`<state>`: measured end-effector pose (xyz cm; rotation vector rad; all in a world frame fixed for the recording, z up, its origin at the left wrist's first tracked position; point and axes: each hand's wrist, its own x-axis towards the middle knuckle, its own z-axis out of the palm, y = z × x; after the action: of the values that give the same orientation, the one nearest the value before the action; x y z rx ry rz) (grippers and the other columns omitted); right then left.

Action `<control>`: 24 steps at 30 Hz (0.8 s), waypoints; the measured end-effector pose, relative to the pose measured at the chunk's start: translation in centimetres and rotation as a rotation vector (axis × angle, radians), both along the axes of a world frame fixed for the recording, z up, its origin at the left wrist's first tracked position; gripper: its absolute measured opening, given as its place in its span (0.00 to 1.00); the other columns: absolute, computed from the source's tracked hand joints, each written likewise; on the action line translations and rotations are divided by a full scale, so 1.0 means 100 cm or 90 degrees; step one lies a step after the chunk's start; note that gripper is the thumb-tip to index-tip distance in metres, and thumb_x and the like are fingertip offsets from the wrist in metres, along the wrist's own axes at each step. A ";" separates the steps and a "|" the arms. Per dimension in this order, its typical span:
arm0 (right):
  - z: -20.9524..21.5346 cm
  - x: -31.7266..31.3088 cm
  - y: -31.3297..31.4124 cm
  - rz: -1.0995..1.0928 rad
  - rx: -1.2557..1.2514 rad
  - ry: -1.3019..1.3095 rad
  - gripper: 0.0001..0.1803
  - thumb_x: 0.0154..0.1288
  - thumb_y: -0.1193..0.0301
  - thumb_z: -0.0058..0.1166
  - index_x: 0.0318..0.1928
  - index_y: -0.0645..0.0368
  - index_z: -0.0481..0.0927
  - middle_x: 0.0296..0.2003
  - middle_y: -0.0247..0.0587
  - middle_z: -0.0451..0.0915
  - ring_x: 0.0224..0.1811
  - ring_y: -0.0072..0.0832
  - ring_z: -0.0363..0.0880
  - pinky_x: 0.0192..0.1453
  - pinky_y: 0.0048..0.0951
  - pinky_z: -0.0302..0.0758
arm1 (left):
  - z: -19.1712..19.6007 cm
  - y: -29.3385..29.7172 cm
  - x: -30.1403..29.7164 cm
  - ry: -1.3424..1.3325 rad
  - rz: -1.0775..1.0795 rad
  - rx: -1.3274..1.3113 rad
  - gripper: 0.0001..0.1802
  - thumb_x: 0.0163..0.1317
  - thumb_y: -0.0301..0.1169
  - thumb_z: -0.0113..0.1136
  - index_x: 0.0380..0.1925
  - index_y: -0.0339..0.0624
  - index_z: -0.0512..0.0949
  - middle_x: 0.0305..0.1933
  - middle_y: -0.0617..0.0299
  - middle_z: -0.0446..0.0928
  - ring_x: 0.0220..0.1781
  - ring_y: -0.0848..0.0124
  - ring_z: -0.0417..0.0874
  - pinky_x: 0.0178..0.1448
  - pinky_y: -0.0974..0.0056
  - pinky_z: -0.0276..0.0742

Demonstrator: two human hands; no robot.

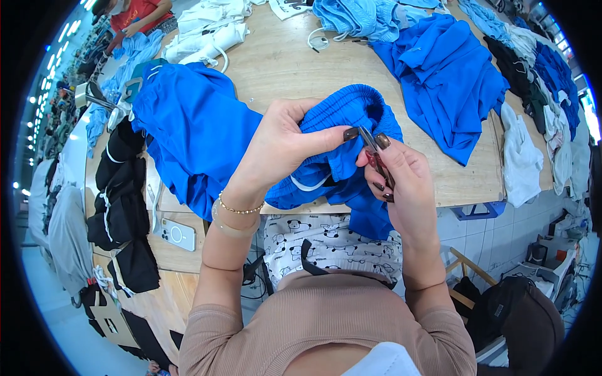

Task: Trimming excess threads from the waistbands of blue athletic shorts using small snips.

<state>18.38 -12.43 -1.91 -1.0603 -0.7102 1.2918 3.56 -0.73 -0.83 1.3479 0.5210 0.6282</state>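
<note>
My left hand (pixel 291 135) is closed on a blue garment (pixel 348 100) with a gathered elastic waistband, thumb pressed along its edge. In my right hand (pixel 401 169) is a small pair of thread snips (pixel 378 161), dark metal with a bit of red, its tips at the waistband beside my left thumbnail. Any thread at the tips is too fine to make out. A white cord (pixel 310 186) shows on the garment below my left hand. The garment's lower part hangs over the table edge toward my lap.
Another blue garment (pixel 194 125) lies to the left, and a blue heap (pixel 445 81) to the right. White (pixel 210 31) and light blue clothes (pixel 357 15) are at the back. Black rolled bundles (pixel 122 188) and a phone (pixel 179 234) lie at the left. Across the table stands a person in red (pixel 141 15).
</note>
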 end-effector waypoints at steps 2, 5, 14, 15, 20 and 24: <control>-0.002 -0.001 0.002 0.003 0.015 0.006 0.18 0.71 0.63 0.44 0.31 0.63 0.77 0.16 0.25 0.63 0.16 0.10 0.54 0.19 0.14 0.48 | 0.000 0.000 0.000 0.003 0.005 0.002 0.13 0.54 0.22 0.63 0.39 0.26 0.79 0.35 0.57 0.82 0.34 0.78 0.80 0.39 0.73 0.78; -0.002 -0.002 0.003 0.013 0.011 0.042 0.17 0.71 0.62 0.44 0.31 0.62 0.77 0.16 0.25 0.63 0.16 0.09 0.54 0.19 0.14 0.48 | 0.001 0.000 0.000 -0.011 0.013 0.001 0.13 0.54 0.22 0.63 0.39 0.26 0.79 0.35 0.57 0.82 0.34 0.78 0.80 0.39 0.73 0.78; -0.002 0.000 0.006 0.026 0.000 0.042 0.17 0.71 0.62 0.44 0.32 0.62 0.77 0.16 0.24 0.63 0.16 0.10 0.54 0.19 0.14 0.48 | 0.001 0.002 0.000 -0.017 0.020 -0.002 0.12 0.53 0.22 0.63 0.38 0.27 0.80 0.35 0.58 0.82 0.33 0.79 0.80 0.39 0.74 0.77; -0.003 0.000 0.007 0.025 0.000 0.043 0.17 0.71 0.62 0.44 0.32 0.62 0.77 0.16 0.24 0.63 0.16 0.10 0.54 0.19 0.14 0.48 | 0.001 0.002 0.000 -0.017 0.018 -0.006 0.12 0.53 0.22 0.63 0.37 0.27 0.80 0.34 0.58 0.82 0.33 0.79 0.80 0.39 0.74 0.77; -0.005 -0.001 0.009 0.021 0.026 0.050 0.17 0.71 0.62 0.44 0.32 0.62 0.76 0.17 0.24 0.63 0.17 0.09 0.54 0.20 0.14 0.49 | 0.001 0.004 -0.001 0.007 0.022 -0.005 0.11 0.53 0.23 0.62 0.37 0.28 0.80 0.34 0.58 0.82 0.33 0.78 0.80 0.39 0.74 0.77; -0.005 -0.001 0.009 0.033 0.032 0.088 0.16 0.71 0.63 0.45 0.32 0.63 0.76 0.17 0.24 0.63 0.17 0.09 0.54 0.20 0.13 0.49 | 0.001 0.005 -0.001 0.008 0.024 -0.010 0.11 0.53 0.23 0.62 0.37 0.28 0.80 0.34 0.58 0.82 0.33 0.79 0.80 0.39 0.74 0.77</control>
<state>18.27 -11.55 -2.40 -0.9076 -0.6664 1.3708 3.48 -0.27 -0.75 1.3311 0.5608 0.6460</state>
